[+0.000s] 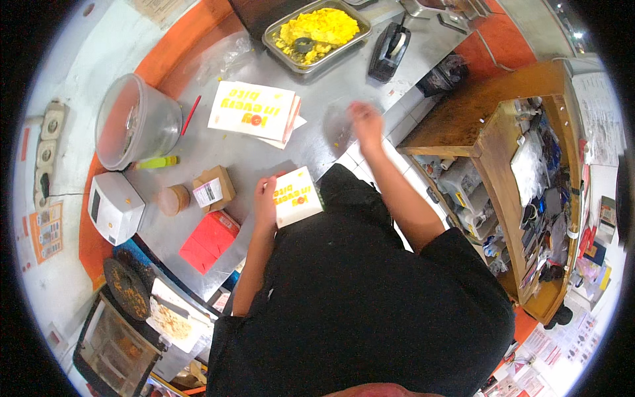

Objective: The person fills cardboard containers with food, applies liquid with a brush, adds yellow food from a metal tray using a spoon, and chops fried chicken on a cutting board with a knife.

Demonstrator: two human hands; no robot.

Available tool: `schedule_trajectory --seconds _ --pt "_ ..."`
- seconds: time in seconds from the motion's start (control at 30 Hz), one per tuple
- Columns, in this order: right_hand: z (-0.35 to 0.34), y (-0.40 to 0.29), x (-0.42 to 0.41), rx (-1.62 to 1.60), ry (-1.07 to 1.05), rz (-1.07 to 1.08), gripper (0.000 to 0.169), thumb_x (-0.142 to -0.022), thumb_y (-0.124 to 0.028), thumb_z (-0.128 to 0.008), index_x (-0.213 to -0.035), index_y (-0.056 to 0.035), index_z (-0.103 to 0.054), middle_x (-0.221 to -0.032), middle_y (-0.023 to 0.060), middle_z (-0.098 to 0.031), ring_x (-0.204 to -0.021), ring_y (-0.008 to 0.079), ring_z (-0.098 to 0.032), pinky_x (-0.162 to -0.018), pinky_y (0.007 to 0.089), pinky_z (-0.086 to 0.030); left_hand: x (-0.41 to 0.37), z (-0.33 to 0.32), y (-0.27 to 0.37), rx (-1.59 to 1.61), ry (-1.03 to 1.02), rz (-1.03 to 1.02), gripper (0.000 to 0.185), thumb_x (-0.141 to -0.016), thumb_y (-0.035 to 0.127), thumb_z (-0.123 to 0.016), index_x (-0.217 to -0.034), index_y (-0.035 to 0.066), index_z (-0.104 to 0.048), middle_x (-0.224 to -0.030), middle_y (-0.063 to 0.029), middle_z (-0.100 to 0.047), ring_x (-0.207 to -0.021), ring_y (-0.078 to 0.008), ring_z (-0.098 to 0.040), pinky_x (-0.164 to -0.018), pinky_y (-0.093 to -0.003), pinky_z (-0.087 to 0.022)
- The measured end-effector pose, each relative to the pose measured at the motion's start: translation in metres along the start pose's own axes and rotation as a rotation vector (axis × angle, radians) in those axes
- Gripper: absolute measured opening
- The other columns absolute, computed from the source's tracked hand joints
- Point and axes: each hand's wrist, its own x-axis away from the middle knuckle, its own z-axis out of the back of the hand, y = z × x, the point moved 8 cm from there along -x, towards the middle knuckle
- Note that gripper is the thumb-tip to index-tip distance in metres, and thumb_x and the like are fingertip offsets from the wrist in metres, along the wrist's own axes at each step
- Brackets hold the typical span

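Observation:
My left hand (267,196) grips the left edge of a white printed carton (298,197) close to my body, by the front edge of the steel table (258,164). Yellow writing shows on the carton's top face. My right hand (367,124) is raised near the table's right edge, and its fingers are motion-blurred, so whether anything is in them does not show. Between the table's far side and my left hand lies a stack of similar white printed pieces (252,110), a little fanned out.
At the back sit a steel pan of yellow food (320,32) and a black tape dispenser (389,52). A clear plastic tub (139,121), a white label printer (116,208), a small brown box (213,188) and a red box (209,241) stand left. A wooden shelf (441,146) is at right.

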Motion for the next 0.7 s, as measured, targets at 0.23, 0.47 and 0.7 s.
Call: schedule_trajectory --seconds 0.23,0.47,0.7 --pt "0.087 0.022 -0.199 0.083 0.664 -0.167 0.050 -0.084 -0.017 -0.075 -0.119 0.0067 -0.048 -0.095 0.0195 -0.068 -0.087 0.0314 -0.067 -0.079 0.0396 -0.052 0.014 0.028 0.043 -0.016 0.120 -0.125 0.020 -0.100 0.020 -0.057 -0.092 0.002 -0.055 -0.107 -0.0163 -0.070 -0.083 -0.0154 -0.067 -0.073 -0.0281 -0.055" --pt "0.058 0.052 -0.192 -1.054 0.659 -0.347 0.006 -0.088 0.002 -0.066 -0.089 0.0014 -0.060 -0.073 0.0085 -0.060 -0.061 0.0187 -0.055 -0.054 0.0359 -0.046 0.035 0.049 0.044 -0.034 0.261 -0.139 0.020 -0.100 0.022 -0.057 -0.093 0.004 -0.055 -0.105 -0.0156 -0.070 -0.082 -0.0150 -0.067 -0.073 -0.0284 -0.056" --pt "0.030 0.090 -0.153 -0.320 0.326 -0.486 0.010 -0.088 -0.012 -0.065 -0.094 -0.0069 -0.070 -0.075 0.0063 -0.065 -0.060 0.0214 -0.055 -0.055 0.0410 -0.046 0.038 0.020 0.093 0.189 0.124 -0.258 0.021 -0.100 0.022 -0.055 -0.094 0.002 -0.055 -0.104 -0.0188 -0.068 -0.085 -0.0233 -0.069 -0.073 -0.0319 -0.057"
